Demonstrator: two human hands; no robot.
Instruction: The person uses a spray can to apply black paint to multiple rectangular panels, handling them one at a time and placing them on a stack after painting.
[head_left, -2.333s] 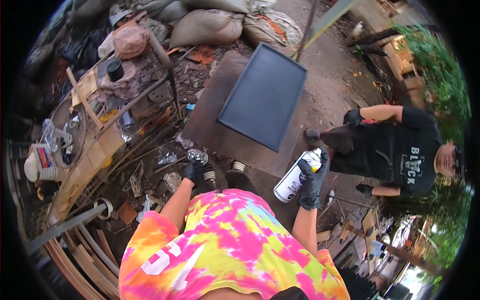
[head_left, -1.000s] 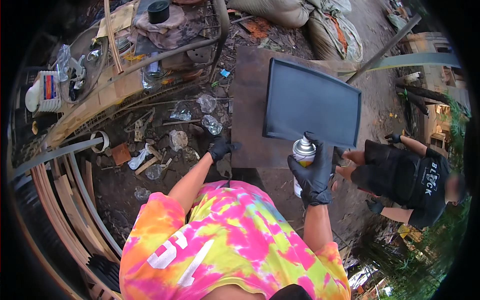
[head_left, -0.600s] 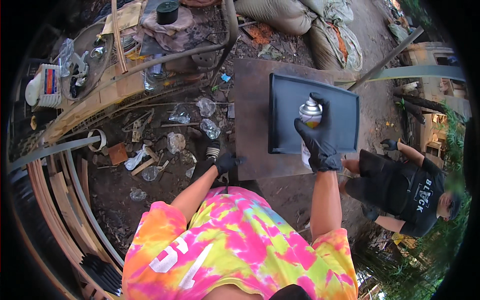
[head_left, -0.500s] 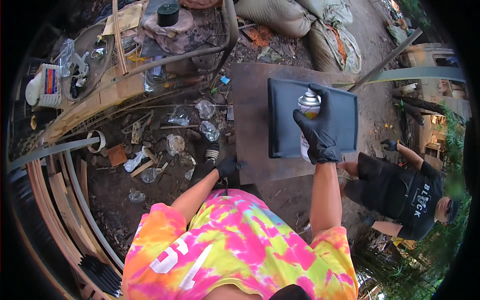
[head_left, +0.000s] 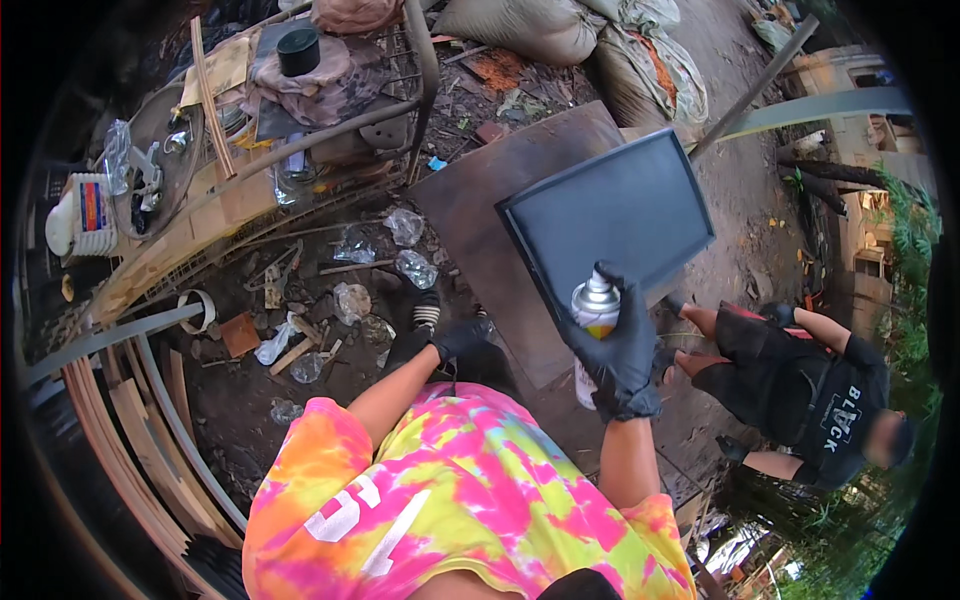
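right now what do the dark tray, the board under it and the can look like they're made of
Dark tray: probably metal or plastic with a matte black coat; it has an even, dull surface and a raised rim, so the base stays open.
Board: looks like rusty sheet metal or stained plywood, brown, flat and blotchy.
Spray can: metal, judging by its shiny silver dome, held in the gloved right hand.

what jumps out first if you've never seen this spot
The dark tray on a brown board at centre, with the black-gloved right hand holding a spray can at the tray's near edge. The left hand hangs empty over littered dirt. A crouching person is at the right.
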